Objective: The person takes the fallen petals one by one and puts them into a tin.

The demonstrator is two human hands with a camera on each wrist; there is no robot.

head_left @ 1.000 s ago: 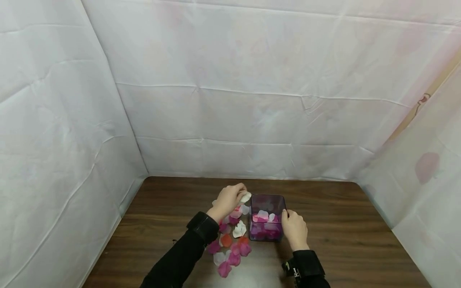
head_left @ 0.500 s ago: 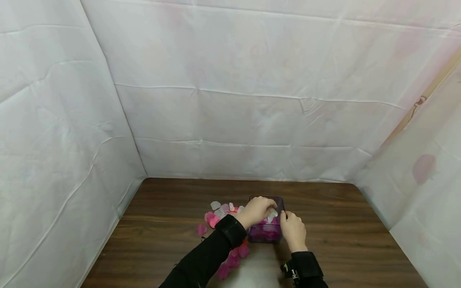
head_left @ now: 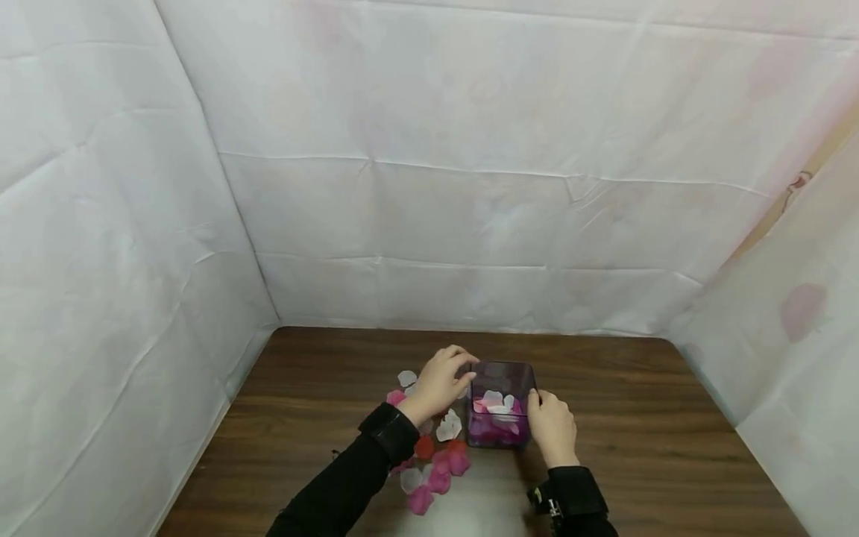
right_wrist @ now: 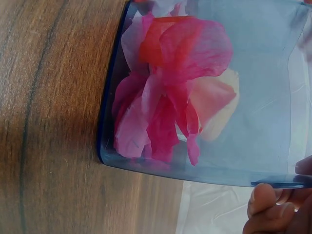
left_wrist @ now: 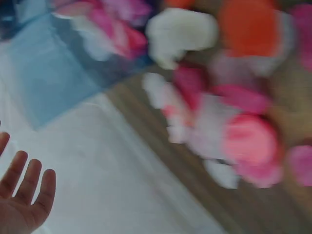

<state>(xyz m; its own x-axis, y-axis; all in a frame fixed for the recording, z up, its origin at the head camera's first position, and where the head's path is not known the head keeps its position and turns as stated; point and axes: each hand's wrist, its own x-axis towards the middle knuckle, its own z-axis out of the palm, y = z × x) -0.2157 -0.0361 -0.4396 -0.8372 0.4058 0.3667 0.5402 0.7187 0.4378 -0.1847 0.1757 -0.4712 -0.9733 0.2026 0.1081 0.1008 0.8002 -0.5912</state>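
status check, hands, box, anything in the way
Left hand, nothing visible in it, by left side of box. Right hand gripping its right side. Petals inside. Loose petals left of box, partly hidden by left sleeve.

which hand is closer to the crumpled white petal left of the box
Left. The left hand is just beyond the crumpled white petal, on the same side of the box; the right hand is across the box, gripping its right wall.

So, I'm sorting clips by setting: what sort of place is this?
Probably a makeshift filming booth, perhaps indoors: creased pale sheeting encloses a wood-grain table on three sides, and black wristbands are worn.
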